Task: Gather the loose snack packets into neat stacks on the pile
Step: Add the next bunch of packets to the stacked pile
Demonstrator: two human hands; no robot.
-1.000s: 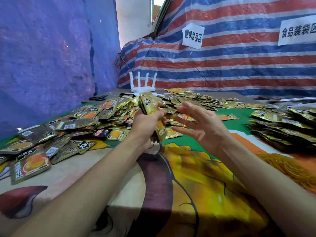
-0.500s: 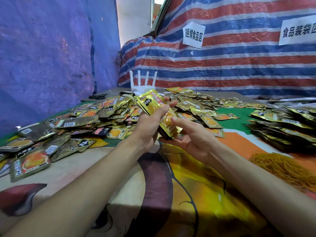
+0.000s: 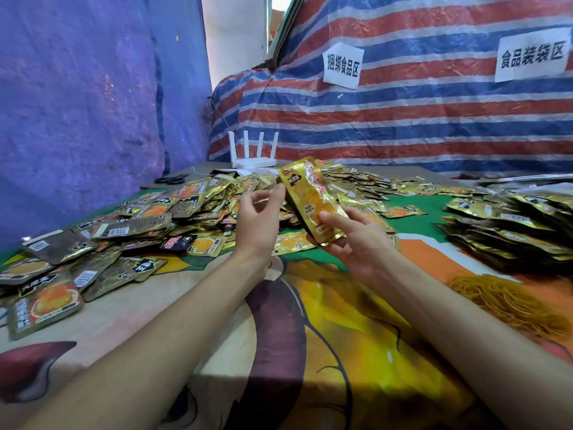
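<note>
My right hand (image 3: 356, 243) holds a small stack of gold snack packets (image 3: 311, 200) from below, thumb pressed on its front face, the stack tilted up and away from me. Just left of the stack, my left hand (image 3: 259, 221) hovers with loosely curled fingers; one fingertip lies near its upper edge. Loose gold and dark packets (image 3: 130, 231) lie scattered over the left and middle of the table. Tidy stacks of packets (image 3: 508, 231) lie in rows at the right.
A heap of yellow rubber bands (image 3: 508, 302) lies on the printed tablecloth (image 3: 310, 352) at the right. A white router (image 3: 252, 158) stands at the back, black scissors (image 3: 170, 180) to its left. Blue and striped tarps close off the left and back.
The stack has passed from my left hand to my right. My left hand has let go and opened beside it. The stack now faces me more flatly.
</note>
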